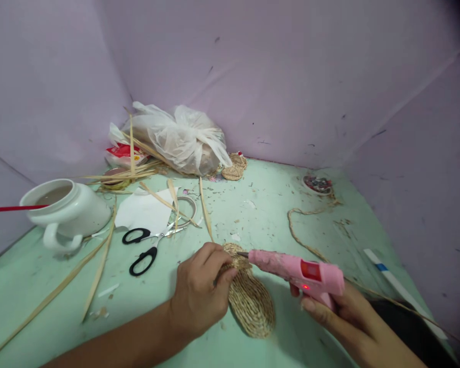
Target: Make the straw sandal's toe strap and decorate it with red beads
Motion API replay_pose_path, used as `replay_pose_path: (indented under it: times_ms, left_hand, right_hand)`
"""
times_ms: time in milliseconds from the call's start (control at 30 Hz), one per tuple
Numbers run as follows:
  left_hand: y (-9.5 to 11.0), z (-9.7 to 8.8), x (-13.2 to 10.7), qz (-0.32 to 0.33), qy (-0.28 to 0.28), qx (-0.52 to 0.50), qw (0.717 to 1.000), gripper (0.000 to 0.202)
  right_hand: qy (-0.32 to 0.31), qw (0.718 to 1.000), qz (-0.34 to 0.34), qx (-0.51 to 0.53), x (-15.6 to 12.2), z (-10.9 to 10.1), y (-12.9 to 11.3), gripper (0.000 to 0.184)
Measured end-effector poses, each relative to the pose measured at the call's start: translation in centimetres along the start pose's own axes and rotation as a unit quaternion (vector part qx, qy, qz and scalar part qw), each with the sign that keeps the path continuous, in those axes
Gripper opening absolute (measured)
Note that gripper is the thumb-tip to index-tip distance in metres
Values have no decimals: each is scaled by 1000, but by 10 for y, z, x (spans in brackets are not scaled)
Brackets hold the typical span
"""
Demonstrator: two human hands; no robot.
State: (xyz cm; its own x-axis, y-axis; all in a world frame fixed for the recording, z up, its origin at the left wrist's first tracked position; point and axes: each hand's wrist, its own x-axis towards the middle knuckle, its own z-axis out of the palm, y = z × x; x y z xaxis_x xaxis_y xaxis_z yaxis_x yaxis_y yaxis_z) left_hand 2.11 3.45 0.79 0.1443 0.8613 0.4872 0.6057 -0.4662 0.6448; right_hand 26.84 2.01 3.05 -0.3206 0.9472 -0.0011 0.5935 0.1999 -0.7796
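A small oval woven straw mat [253, 301] lies on the pale green table near the front. My left hand [201, 291] rests on its left edge, fingers closed in a pinch on the mat's upper rim. My right hand [341, 317] grips a pink hot glue gun [302, 273] with a red light showing. The gun points left, and its nozzle touches the top of the mat beside my left fingertips.
Black-handled scissors [145, 250] lie left of the mat by a white paper sheet [145, 209]. A white mug [65, 209] stands at far left. A plastic bag [180, 135] and straw strips [99, 266] lie behind. A braided cord [302, 240] curls at right.
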Motion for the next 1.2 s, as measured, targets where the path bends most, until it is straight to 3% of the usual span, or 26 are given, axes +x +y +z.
replay_pose_path:
  times_ms: [133, 267, 600, 733, 900, 1067, 1200]
  left_hand:
    - [-1, 0, -1, -3, -2, 3, 1000, 6]
    - [-2, 1, 0, -1, 2, 0, 1000, 6]
    - [-2, 2, -2, -11, -6, 7, 1000, 6]
    - [-2, 2, -1, -7, -4, 6, 1000, 6]
    - [-2, 2, -1, -2, 2, -3, 1000, 7]
    - [-2, 2, -1, -3, 0, -7, 1000, 6]
    - [-4, 3, -2, 2, 2, -6, 1000, 6]
  right_hand:
    - [-6, 1000, -23, -4, 2, 1, -5, 35]
    - [14, 1000, -19, -7, 3, 2, -8, 33]
    - [-11, 1000, -8, 19, 7, 2, -13, 26]
    - [20, 1000, 11, 18, 5, -2, -11, 22]
    - [102, 984, 93, 109, 14, -6, -2, 26]
    - [182, 930, 188, 257, 46, 0, 23, 26]
    - [200, 926, 243, 208, 62, -9, 38, 25]
